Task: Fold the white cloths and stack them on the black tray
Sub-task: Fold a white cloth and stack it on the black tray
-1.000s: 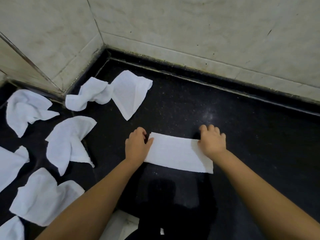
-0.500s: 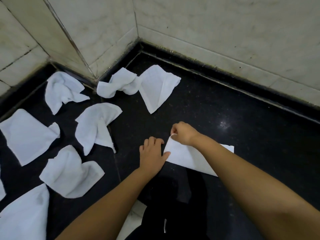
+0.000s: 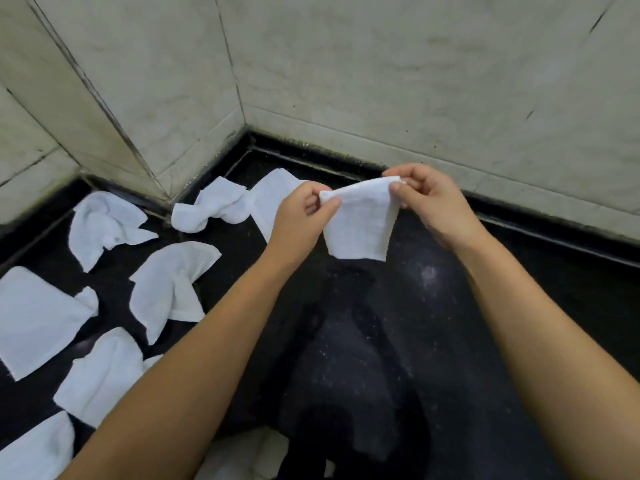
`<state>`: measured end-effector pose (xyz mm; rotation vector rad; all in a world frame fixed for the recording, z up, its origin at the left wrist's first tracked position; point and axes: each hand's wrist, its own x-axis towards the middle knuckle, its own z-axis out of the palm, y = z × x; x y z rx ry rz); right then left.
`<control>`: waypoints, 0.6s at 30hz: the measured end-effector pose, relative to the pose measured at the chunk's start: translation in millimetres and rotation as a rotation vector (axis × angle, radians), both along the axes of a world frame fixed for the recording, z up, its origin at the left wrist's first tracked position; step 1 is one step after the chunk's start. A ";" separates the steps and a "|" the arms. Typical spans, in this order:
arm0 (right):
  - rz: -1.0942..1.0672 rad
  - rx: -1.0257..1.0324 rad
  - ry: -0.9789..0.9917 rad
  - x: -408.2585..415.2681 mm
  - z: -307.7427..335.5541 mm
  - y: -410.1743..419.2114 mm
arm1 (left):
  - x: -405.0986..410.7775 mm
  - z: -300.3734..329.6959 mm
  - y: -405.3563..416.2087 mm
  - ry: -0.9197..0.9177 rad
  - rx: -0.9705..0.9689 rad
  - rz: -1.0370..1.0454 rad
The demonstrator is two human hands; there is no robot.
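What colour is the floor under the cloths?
Black with fine pale speckles, glossy; the floor shows best in the head view, the only one.

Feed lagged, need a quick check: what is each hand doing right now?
Left hand: pinching the folded cloth at its top corner.
Right hand: pinching the other top corner.

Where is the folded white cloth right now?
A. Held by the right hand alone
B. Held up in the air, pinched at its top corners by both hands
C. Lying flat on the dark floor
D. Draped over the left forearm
B: the folded cloth hangs clear of the dark floor, with the left hand pinching one top corner and the right hand pinching the other.
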<state>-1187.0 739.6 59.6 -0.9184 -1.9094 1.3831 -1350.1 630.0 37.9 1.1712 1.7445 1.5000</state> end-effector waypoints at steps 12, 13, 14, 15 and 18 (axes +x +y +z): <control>0.349 -0.189 -0.548 82.0 -121.8 -111.7 | 15.9 -121.5 -118.5 -0.030 -0.558 -0.468; 0.372 -0.232 -0.568 84.8 -128.5 -116.1 | 17.8 -128.9 -123.7 -0.057 -0.605 -0.486; 0.388 -0.263 -0.575 85.7 -132.4 -117.2 | 18.8 -132.1 -125.7 -0.077 -0.634 -0.487; 0.388 -0.284 -0.577 84.5 -133.8 -115.5 | 17.9 -133.7 -123.8 -0.085 -0.647 -0.475; 0.285 -0.297 -0.562 72.8 -132.2 -97.0 | 9.3 -131.8 -99.3 -0.066 -0.620 -0.403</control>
